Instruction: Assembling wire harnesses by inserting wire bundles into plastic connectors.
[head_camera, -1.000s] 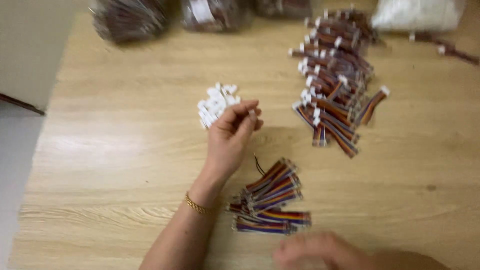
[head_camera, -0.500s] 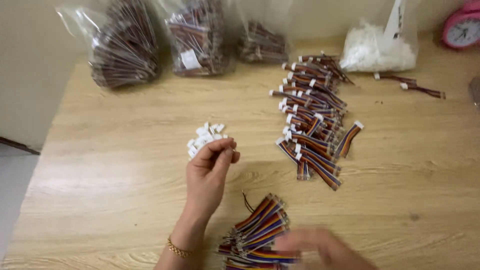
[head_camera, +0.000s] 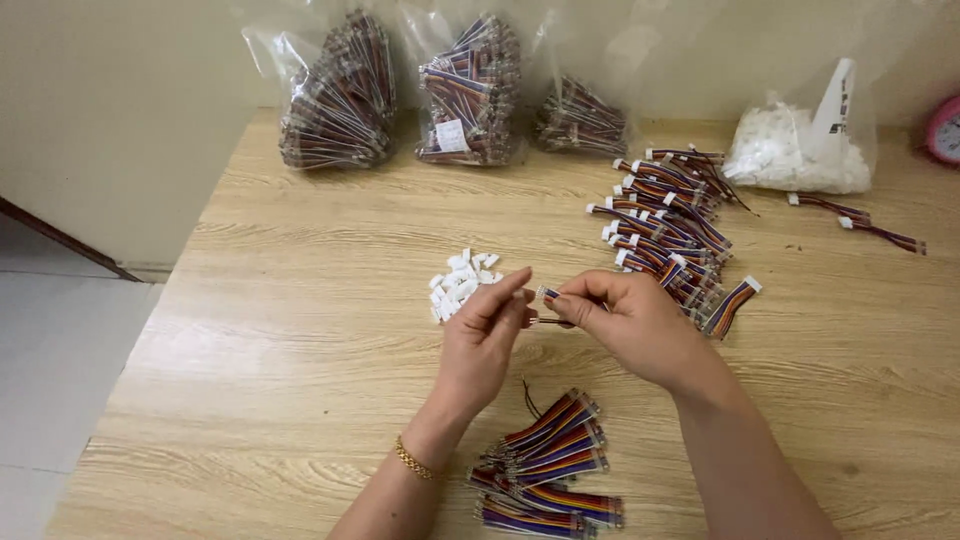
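My left hand (head_camera: 483, 340) and my right hand (head_camera: 628, 322) meet above the wooden table (head_camera: 300, 330). The right hand pinches the end of a short multicoloured wire cable (head_camera: 550, 294), whose tip shows between thumb and forefinger. The left hand's fingertips are closed right beside that tip, apparently on a small white connector, which is mostly hidden. A small heap of white plastic connectors (head_camera: 460, 281) lies just beyond the left hand. A bundle of loose coloured cables (head_camera: 555, 465) lies near me, below both wrists.
A long pile of cables with white connectors (head_camera: 668, 235) lies to the right. Three clear bags of cables (head_camera: 455, 90) and a bag of white connectors (head_camera: 795, 150) stand at the back. Two stray cables (head_camera: 860, 222) and a pink clock (head_camera: 943, 130) lie far right.
My right hand has come up from the near bundle with a cable and met the left hand. The left hand has drawn back from the connector heap. The view has tilted up.
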